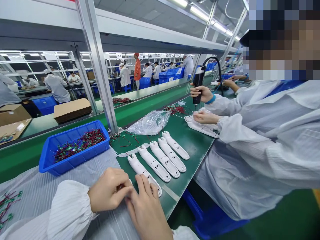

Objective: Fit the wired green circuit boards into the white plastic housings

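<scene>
My left hand (111, 190) is closed in a pinch, its fingertips meeting the thumb side of my right hand (147, 208). The right hand's fingers are bent and close together, backs toward me. A small white edge shows between the hands; whatever they hold there is mostly hidden. Just beyond my right fingers lies the nearest white plastic housing (140, 166), its lower part overlapped by them. Several more long white housings (163, 163) lie side by side to its right on the green bench (181, 141), with small green boards at their heads.
A blue bin (75, 160) of red-wired green boards stands on the plastic-covered surface at left. Behind the housings lies a clear plastic bag (152, 121) near loose wires. On the right, a co-worker's hand (203, 93) grips a black power screwdriver (198, 83) above other housings (201, 126).
</scene>
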Motion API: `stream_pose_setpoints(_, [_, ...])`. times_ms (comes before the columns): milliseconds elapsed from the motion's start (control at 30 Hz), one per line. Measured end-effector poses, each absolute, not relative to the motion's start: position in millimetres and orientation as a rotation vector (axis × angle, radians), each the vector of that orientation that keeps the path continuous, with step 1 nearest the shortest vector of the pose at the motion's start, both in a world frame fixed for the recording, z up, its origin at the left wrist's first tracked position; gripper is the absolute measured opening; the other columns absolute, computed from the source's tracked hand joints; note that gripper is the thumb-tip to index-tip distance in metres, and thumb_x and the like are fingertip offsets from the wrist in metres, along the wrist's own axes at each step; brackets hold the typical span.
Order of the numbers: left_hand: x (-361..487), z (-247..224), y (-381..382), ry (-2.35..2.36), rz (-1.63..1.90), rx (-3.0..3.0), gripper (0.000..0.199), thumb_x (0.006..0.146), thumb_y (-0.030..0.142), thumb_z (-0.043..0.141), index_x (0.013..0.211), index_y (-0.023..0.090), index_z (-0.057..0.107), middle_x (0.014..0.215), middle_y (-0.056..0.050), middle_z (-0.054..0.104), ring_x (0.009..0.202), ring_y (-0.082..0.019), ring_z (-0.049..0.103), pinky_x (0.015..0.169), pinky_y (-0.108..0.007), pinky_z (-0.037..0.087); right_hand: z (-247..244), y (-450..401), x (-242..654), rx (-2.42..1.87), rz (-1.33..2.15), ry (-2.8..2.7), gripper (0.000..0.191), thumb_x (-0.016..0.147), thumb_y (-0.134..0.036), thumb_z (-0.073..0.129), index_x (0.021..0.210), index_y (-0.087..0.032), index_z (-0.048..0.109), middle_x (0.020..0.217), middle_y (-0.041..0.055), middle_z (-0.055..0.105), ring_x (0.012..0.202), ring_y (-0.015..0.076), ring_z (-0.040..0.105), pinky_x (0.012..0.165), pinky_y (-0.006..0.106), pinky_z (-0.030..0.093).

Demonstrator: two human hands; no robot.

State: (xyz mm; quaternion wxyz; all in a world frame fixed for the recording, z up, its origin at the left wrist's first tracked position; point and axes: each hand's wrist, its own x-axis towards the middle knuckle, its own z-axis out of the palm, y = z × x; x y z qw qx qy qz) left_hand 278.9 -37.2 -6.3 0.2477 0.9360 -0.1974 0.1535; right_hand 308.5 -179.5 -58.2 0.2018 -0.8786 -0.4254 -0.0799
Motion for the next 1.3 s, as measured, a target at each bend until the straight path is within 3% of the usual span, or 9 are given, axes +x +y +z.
stream_pose_setpoints(200, [334,15,-14,-0.179,0.296,2.596,0.021,0.078,0.023,0.046,0.062,0.013,0.055,0.056,0.0,0.054,0.052,-0.009,0.044,0.051,-0.019,0.034,-55,-191,312,-2.453,-0.095,-1.23,0.046,0.085,-0.036,0.043,0.129,-0.025,0.038,0.123,0.0128,0.049,0.113,0.0304,0.044,0.085,0.048,0.044])
stream_pose_setpoints(300, [372,3,8,-0.15,0.223,2.681,0.017,0.076,0.019,0.046,0.073,0.012,0.061,0.069,-0.003,0.059,0.06,-0.012,0.05,0.059,-0.022,0.038,-41,-209,329,-2.396,-0.116,-1.216,0.052,0.086,-0.036,0.04,0.134,-0.019,0.029,0.127,0.0141,0.044,0.114,0.028,0.043,0.087,0.046,0.044])
stream_pose_setpoints(467, [410,-19,21,-0.269,0.116,2.746,0.022,0.07,0.014,0.05,0.089,0.013,0.063,0.085,-0.007,0.058,0.069,-0.016,0.052,0.068,-0.028,0.04,-28,-206,378,-2.324,-0.223,-1.067,0.04,0.087,-0.021,0.034,0.124,-0.008,0.039,0.125,0.0151,0.043,0.117,0.0212,0.039,0.096,0.04,0.039])
stream_pose_setpoints(600, [424,-24,15,-0.356,0.055,2.741,0.028,0.069,0.012,0.053,0.095,0.015,0.061,0.091,-0.006,0.055,0.071,-0.014,0.052,0.069,-0.026,0.042,-42,-175,412,-2.344,-0.304,-1.167,0.05,0.082,-0.022,0.046,0.126,0.0,0.037,0.133,0.0183,0.037,0.123,0.0254,0.032,0.102,0.041,0.033])
stream_pose_setpoints(733, [434,-29,12,-0.437,0.02,2.718,0.03,0.064,0.009,0.058,0.093,0.016,0.062,0.088,-0.004,0.055,0.071,-0.013,0.052,0.065,-0.023,0.041,-55,-158,422,-2.448,-0.302,-1.177,0.052,0.078,-0.021,0.053,0.123,0.002,0.042,0.127,0.0191,0.044,0.116,0.0297,0.04,0.099,0.043,0.036])
stream_pose_setpoints(833, [440,-35,12,-0.488,0.0,2.698,0.024,0.064,0.007,0.059,0.086,0.015,0.064,0.085,-0.003,0.056,0.074,-0.013,0.052,0.064,-0.021,0.041,-59,-158,419,-2.479,-0.298,-1.124,0.051,0.078,-0.021,0.052,0.123,0.0,0.043,0.124,0.0184,0.048,0.11,0.0298,0.044,0.095,0.044,0.039])
stream_pose_setpoints(1067, [447,-36,20,-0.581,-0.041,2.686,0.008,0.074,0.018,0.06,0.075,0.017,0.068,0.077,-0.002,0.065,0.078,-0.014,0.053,0.078,-0.025,0.037,-61,-160,415,-2.573,-0.281,-1.089,0.047,0.079,-0.016,0.049,0.124,-0.004,0.044,0.125,0.0159,0.046,0.109,0.0282,0.043,0.094,0.041,0.04])
stream_pose_setpoints(1300, [443,-12,26,-0.425,-0.025,2.719,0.01,0.074,0.02,0.06,0.071,0.015,0.069,0.07,-0.001,0.068,0.07,-0.013,0.056,0.068,-0.022,0.04,-58,-157,416,-2.713,-0.332,-1.07,0.039,0.081,-0.012,0.045,0.12,-0.015,0.048,0.115,0.013,0.052,0.096,0.0276,0.048,0.076,0.041,0.048])
